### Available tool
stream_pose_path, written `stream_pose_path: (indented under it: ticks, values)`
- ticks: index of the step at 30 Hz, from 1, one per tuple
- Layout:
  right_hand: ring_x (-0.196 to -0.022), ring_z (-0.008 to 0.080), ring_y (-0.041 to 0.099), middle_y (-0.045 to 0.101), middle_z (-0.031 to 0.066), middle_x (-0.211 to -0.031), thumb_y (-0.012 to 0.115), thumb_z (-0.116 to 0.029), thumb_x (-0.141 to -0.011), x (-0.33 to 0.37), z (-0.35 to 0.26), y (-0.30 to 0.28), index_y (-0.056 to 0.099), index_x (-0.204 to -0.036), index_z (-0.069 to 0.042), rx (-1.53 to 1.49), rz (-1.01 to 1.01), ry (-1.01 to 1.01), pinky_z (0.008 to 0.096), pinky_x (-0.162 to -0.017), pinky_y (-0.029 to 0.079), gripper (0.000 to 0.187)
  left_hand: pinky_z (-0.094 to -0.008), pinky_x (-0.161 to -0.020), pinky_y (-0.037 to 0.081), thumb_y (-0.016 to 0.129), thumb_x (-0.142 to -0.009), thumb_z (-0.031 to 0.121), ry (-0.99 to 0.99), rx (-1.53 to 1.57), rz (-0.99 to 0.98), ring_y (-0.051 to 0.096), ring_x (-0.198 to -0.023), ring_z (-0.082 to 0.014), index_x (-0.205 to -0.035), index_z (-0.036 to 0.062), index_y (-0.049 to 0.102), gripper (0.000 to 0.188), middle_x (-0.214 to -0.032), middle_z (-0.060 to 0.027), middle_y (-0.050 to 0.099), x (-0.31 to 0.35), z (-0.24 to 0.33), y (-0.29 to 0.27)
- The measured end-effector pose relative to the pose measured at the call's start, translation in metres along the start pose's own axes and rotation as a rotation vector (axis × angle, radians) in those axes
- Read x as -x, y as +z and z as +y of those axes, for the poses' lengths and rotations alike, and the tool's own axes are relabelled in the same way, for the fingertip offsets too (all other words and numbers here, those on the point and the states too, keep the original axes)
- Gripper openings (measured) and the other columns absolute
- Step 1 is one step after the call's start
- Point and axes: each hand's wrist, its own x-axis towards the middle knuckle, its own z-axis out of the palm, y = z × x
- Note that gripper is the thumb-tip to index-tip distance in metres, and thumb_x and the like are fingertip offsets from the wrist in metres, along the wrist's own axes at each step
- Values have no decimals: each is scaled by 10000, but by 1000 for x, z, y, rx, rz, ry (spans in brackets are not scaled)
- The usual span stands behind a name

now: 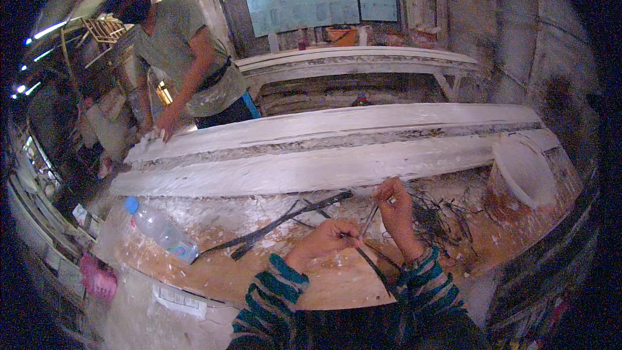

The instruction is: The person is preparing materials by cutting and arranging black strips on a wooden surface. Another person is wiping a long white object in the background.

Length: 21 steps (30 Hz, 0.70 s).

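Note:
My left hand (327, 240) is closed at the near edge of the worktable, pinching a narrow black strip (369, 264) whose tail hangs down toward my right sleeve. Higher and to the right, my right hand (395, 207) pinches a thin greyish piece (370, 219) that slants down toward the left fingers; its exact kind is too blurred to tell. Longer black strips (278, 225) lie crossed on the table left of my hands. A tangle of thin black offcuts (440, 223) sits just right of my right wrist.
Beyond my hands, a long white-coated board (311, 172) spans the worktable (214, 279). A clear bottle with a blue cap (162, 230) lies at left; a whitish bucket (523, 172) stands at right. Another person (188, 58) leans over the board's far left end. Behind is a bench (356, 54).

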Motion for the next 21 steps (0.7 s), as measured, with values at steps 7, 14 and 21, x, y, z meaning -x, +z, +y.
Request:
stream_pose_path:
  ticks: [7, 14, 21]
  values:
    - [-856, 178, 523, 559, 66, -902, 641, -101, -726, 2, -12, 0, 616, -783, -41, 52, -142, -56, 302, -769, 405, 86, -189, -537, 392, 679, -706, 81, -201, -125, 661, 469, -569, -52, -747, 16, 616, 99, -644, 22, 535, 1, 0, -39]
    - [-1065, 234, 430, 510, 82, -1092, 676, -195, -706, 31, -32, 17, 661, -851, -72, -374, -813, -72, 360, -931, 314, 191, -193, -547, 392, 624, -704, -1, -67, -310, 1029, 482, -586, -64, -693, -3, 606, 21, -646, -3, 526, 2, -13, -46]
    - [-925, 196, 517, 596, 72, -824, 681, -126, -696, 25, -34, 6, 631, -771, -38, -257, -653, -10, 319, -822, 386, 126, -234, -590, 414, 576, -696, -42, -8, -426, 824, 523, -669, -127, -763, 13, 621, 98, -716, -52, 546, -4, -19, -27]
